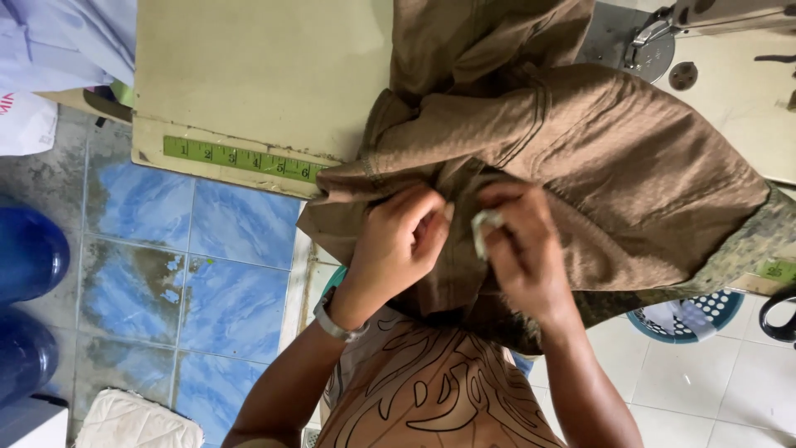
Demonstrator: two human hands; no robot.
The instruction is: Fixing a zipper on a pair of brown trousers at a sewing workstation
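Nearest the camera, the two forearms rise from a patterned tan-and-black lap, the left one wearing a metal wristwatch [336, 319]. The left hand [398, 241] is curled nearly closed, its fingers and thumb pinched on a fold of the brown fabric [597, 166] at the edge nearest the body. Just beside it, almost touching, the right hand [522, 249] is also closed, its fingertips pinching a small white scrap [483, 228] against the same fold; whether the scrap is a tag or a piece of cloth cannot be told. The two hands sit close together at the middle of the garment's lower edge.

The brown fabric is bunched and draped, stitched seams showing, and hangs off the near edge of the bench [265, 75] over the lap. A green measuring tape [240, 158] is fixed along the bench's front edge to the left of the fabric. At the far right on the bench stands part of a sewing machine [705, 21]. Below lie blue tiles [191, 249], and a perforated basket [688, 315] sits on the floor at right.
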